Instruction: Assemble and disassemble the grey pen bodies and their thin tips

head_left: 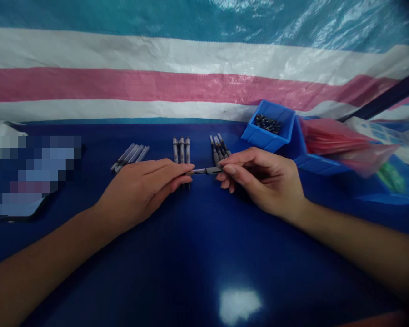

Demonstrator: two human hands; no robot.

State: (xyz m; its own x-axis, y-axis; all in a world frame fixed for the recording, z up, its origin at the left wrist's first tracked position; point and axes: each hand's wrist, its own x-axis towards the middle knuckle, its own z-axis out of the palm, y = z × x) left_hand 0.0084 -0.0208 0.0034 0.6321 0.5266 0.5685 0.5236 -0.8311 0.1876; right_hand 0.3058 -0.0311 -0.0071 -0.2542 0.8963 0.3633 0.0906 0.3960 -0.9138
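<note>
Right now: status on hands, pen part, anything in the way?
Left hand and right hand pinching opposite ends of pen part. Part runs crosswise. Possible obstruction: three pens, partly behind left hand.

The sheet [122, 85] was striped teal, white and pink; the tabletop [150, 268] navy; the bins [264, 140] blue; the pen grip [211, 170] grey.

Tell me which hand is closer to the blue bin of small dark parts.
Right. The right hand is just below the blue bin in view; the left hand is farther off, leftward.
</note>
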